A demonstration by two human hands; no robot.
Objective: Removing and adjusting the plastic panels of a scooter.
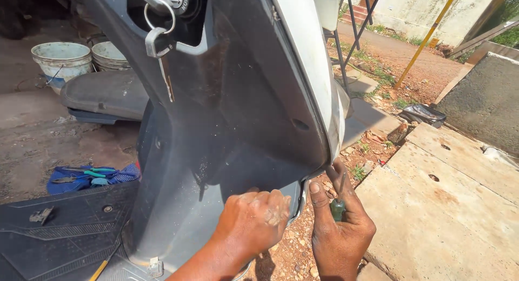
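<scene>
Scooter front panel (238,97), stiff, light plastic, best gripped along its lower edge: left hand (254,219) curled on that edge, right hand (340,227) beside it, closed around a green-handled screwdriver (339,202).

A single head-worn camera looks down and forward from close above the hands, which enter at 6 o'clock. It faces the inner side of a scooter's dark front panel (232,97), which fills the centre at close range. The footboard (59,232) lies at 8 o'clock, concrete slabs (443,205) at 4 o'clock, and buckets (62,59) farther off at 10 o'clock.
</scene>
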